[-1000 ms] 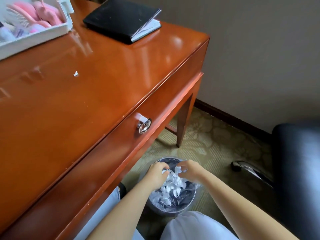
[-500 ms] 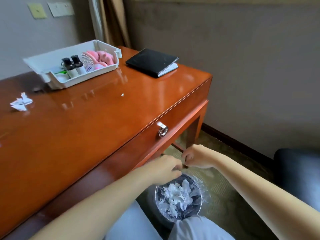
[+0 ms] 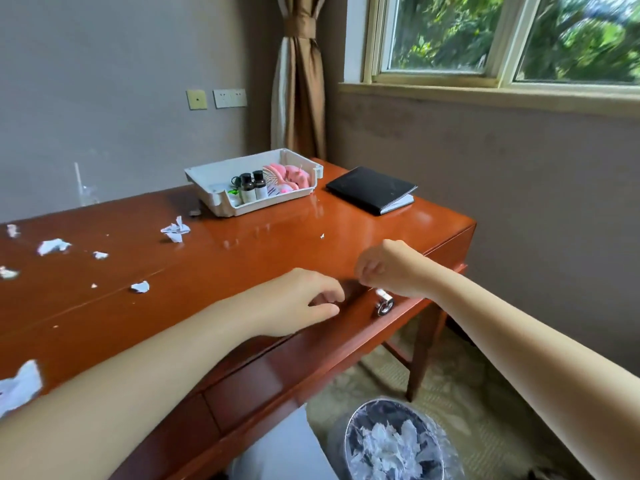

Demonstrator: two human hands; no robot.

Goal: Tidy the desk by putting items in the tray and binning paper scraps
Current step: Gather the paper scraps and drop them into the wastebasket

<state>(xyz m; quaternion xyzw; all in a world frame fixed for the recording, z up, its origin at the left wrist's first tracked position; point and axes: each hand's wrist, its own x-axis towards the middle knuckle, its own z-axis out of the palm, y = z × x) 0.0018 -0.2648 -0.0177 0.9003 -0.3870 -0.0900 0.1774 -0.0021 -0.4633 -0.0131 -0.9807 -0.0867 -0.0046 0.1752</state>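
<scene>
- Lying scattered on the left part of the wooden surface [image 3: 242, 265] were the paper scraps: one crumpled scrap [image 3: 176, 229] near the tray, a bigger one [image 3: 52, 246] further left, a small one [image 3: 140, 287] nearer the front edge, a large blurred one [image 3: 19, 386] at the bottom left corner, and a tiny fleck [image 3: 322, 236] near the middle.
- White tray [image 3: 221, 199] sat at the back of the surface near the curtain; inside were two small dark-capped bottles [image 3: 252, 187] standing upright and pink items [image 3: 289, 176] at its right end.
- Bin [image 3: 391, 441] stood on the carpet below the front right of the surface, lined with clear plastic and holding many white scraps.
- Left hand [image 3: 304, 301] hovered at the front edge of the surface, fingers [image 3: 325, 311] loosely curled, nothing seen held.
- Right hand [image 3: 391, 268] hovered just right of it, above the drawer front, fingers [image 3: 367, 271] curled inward in a loose fist; could not tell if anything was pinched inside.
- Hands were near each other but not touching.
- Metal ring pull [image 3: 384, 304] hung on the drawer just below the right wrist.
- Black notebook [image 3: 372, 190] lay closed on the back right corner, just right of the tray, apart from it.
- Brown curtain [image 3: 298, 77], tied, hung in the corner beside a window [image 3: 502, 39]; wall sockets [image 3: 218, 98] sat on the wall behind.
</scene>
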